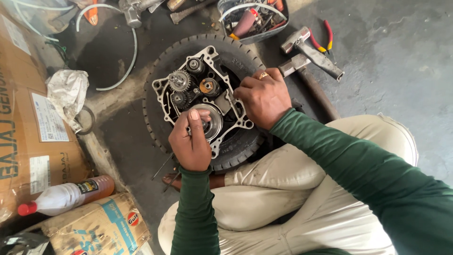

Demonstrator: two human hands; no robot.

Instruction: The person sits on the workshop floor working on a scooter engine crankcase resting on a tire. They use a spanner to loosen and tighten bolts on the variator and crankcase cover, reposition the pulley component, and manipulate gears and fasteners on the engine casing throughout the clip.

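Concrete floor (pixel 377 61), engine case (pixel 207 94) on tyre (pixel 160 75). Left hand (pixel 191 139) fingers pinched, prob. on small tool at bearing; right hand (pixel 262 97) curled, steadying case. Mid-fitting; next needs steady pressure.

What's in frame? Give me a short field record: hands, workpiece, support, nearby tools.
workpiece: engine case half, open side up, gears and shafts exposed
support: black tyre lying flat on the concrete floor
left hand: left hand over the large round bearing, thumb up; what it grips is hidden
right hand: right hand on the case's right edge, ring on one finger
tools: two hammers and red-handled pliers to the right
other: plastic bottle with red cap, lying by cardboard boxes
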